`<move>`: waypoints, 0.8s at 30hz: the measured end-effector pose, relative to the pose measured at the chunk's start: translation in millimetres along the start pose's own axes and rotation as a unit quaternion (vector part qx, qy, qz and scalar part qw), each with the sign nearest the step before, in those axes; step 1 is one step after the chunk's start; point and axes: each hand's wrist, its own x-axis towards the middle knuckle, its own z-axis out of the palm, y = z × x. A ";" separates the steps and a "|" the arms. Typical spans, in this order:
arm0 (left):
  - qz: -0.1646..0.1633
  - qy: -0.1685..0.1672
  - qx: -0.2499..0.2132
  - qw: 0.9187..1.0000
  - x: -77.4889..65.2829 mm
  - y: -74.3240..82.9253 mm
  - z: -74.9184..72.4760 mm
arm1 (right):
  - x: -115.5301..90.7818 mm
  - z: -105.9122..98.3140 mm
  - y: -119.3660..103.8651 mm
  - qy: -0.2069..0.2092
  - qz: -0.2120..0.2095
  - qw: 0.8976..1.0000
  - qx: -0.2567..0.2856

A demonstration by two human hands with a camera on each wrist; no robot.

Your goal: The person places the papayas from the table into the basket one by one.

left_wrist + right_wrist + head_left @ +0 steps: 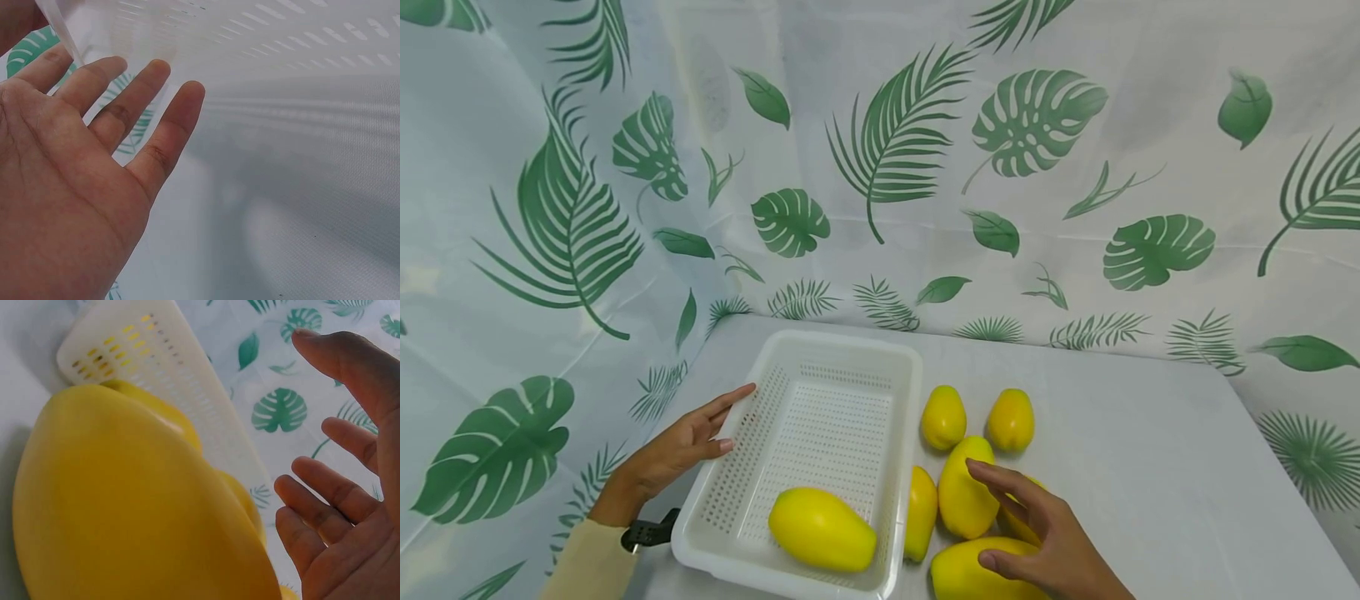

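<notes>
A white perforated plastic basket (820, 417) holds one yellow papaya (822, 529) at its near end. My left hand (681, 446) touches the basket's left rim, thumb and index fingertip at the edge; its other fingers lie fairly straight along the outer wall in the left wrist view. My right hand (1045, 525) hovers with parted fingers over the papayas right of the basket, holding nothing. The nearest of them is a large papaya (981, 571) by the thumb, which fills much of the right wrist view (125, 500). Another papaya (967, 492) lies by the fingertips.
Two smaller papayas, one left (943, 418) and one right (1011, 420), lie farther back. One more papaya (921, 512) sits against the basket's right wall, and another is partly hidden behind my right hand. A white table (1165, 467) meets leaf-printed curtains (925, 167) behind and at left.
</notes>
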 end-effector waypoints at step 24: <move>0.004 -0.001 -0.007 1.000 -0.3 -0.4 -0.6 | -26.6 -4.3 15.3 0.000 0.039 0.999 0.030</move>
